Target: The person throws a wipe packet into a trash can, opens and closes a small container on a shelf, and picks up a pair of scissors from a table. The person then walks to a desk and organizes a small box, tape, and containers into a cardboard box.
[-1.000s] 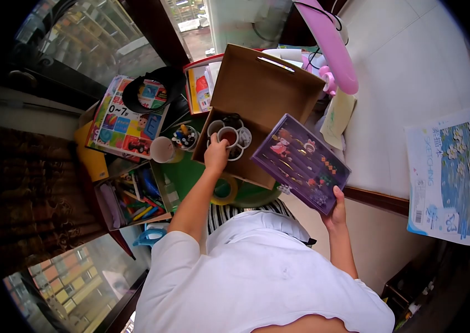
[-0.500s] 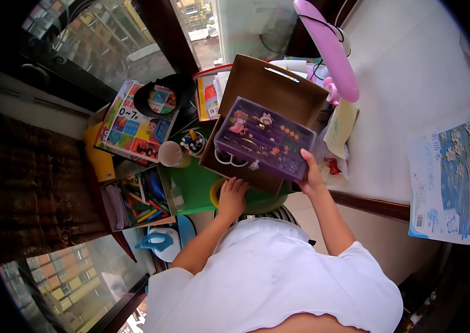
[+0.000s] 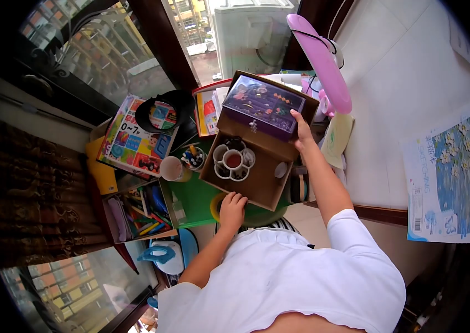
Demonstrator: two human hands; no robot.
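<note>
My right hand [image 3: 302, 131] grips the right end of a purple jewelry box [image 3: 262, 105] with a clear lid, thumb on top. Small ornaments, some of them flower-like, show through the lid. It is held over the raised lid side of an open brown cardboard box [image 3: 268, 188]. Inside the cardboard box sits a white organizer of round cups [image 3: 234, 161], with a small clear piece [image 3: 281, 169] near the right wall. My left hand [image 3: 233, 211] lies with fingers extended at the box's near edge, beside a yellow ring [image 3: 216, 206], holding nothing.
On the green tabletop [image 3: 190, 194] stand a cup [image 3: 173, 168] and a pen holder [image 3: 192, 158]. A bin of pens [image 3: 143, 211] is at left, near stacked books [image 3: 132, 139] under a black visor [image 3: 164, 111]. A pink lamp [image 3: 323, 66] rises at back right.
My right hand has moved the jewelry box away from me, toward the cardboard lid, uncovering the white organizer inside. My left hand stays near the box's near edge.
</note>
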